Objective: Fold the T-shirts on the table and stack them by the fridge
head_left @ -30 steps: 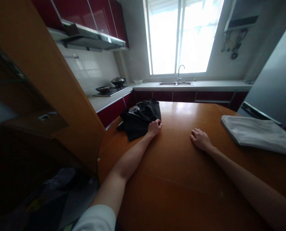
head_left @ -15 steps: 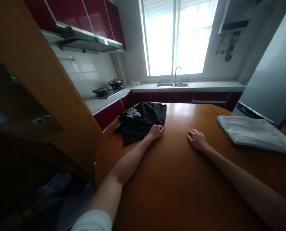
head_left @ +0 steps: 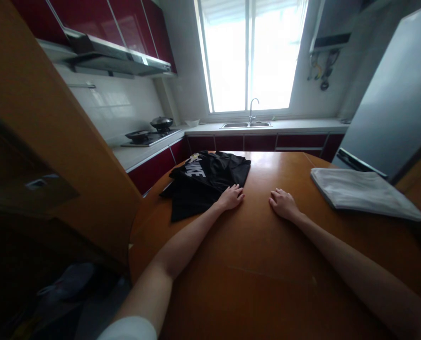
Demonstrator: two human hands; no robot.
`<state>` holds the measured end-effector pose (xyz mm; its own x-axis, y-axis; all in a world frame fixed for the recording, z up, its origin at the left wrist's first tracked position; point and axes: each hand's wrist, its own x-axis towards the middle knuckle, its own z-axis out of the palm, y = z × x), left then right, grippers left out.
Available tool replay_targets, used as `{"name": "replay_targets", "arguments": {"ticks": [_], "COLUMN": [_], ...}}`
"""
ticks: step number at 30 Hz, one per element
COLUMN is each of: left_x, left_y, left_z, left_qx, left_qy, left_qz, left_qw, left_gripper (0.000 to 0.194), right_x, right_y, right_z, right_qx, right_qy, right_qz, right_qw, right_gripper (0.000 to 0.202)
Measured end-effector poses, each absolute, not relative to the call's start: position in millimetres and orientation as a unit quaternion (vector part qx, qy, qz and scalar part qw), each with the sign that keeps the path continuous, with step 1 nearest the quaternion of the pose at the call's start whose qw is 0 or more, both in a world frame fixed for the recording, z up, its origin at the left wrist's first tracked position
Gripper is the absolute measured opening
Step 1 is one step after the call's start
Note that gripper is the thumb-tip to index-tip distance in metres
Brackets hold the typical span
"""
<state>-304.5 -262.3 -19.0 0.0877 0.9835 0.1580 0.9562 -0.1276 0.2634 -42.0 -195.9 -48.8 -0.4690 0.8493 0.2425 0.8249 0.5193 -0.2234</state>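
Observation:
A black garment [head_left: 210, 177] with white lettering lies loosely heaped on the left part of the wooden table [head_left: 238, 245]. My left hand [head_left: 232, 197] rests palm down at the garment's near right edge, fingers stretched out and touching cloth or tabletop there. To the right, apart from the garment, my right hand [head_left: 283, 203] lies on the bare wood, its fingers loosely extended and holding nothing. A folded stack of whitish cloth [head_left: 362, 193] sits on the right side of the table, beyond my right hand.
Behind the table runs a counter with a sink [head_left: 245, 125] and faucet below a window. A gas stove [head_left: 151, 137] with two pans is at the left. The refrigerator [head_left: 390, 104] stands at right, and a wooden panel [head_left: 90, 156] rises beside the table's left edge.
The black garment has spread toward the right, and more of its lettering shows. My left hand's fingers have straightened from a curled pose. The view has shifted slightly; my right hand stays on the table.

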Motion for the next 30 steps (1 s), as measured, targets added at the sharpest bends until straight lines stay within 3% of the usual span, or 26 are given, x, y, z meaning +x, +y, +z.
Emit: {"name": "replay_targets", "arguments": {"ticks": [5,9,14,16,20,30], "left_x": [-299,-287,-274,-273,-277,-285], "left_y": [-268,-278,-280,-276,-269,-269], "left_z": [-14,-7,-4,-7,-16,-17], "left_qx": [0.783,0.811,0.747,0.697,0.667,0.736], "left_qy": [0.585,0.523,0.588,0.662,0.734,0.672], "left_qz": [0.190,0.235,0.308,0.274,0.127,0.075], "left_qw": [0.094,0.119,-0.029,-0.046,0.024,0.022], "left_gripper": [0.034,0.034,0.038,0.050,0.069,0.064], "right_x": [-42,-42,-42,-42,-42,-44], "right_y": [-198,-197,-195,-195,-194,-190], "right_z": [-45,-44,-43,-43,-45,-44], "right_qx": [-0.493,-0.490,-0.490,-0.483,-0.474,-0.476], "right_qy": [-0.851,-0.836,-0.807,-0.807,-0.812,-0.794], "right_qz": [0.048,0.073,0.104,0.108,0.110,0.131], "right_qw": [0.176,0.236,0.314,0.322,0.322,0.356], "right_gripper": [0.040,0.035,0.037,0.036,0.034,0.038]}}
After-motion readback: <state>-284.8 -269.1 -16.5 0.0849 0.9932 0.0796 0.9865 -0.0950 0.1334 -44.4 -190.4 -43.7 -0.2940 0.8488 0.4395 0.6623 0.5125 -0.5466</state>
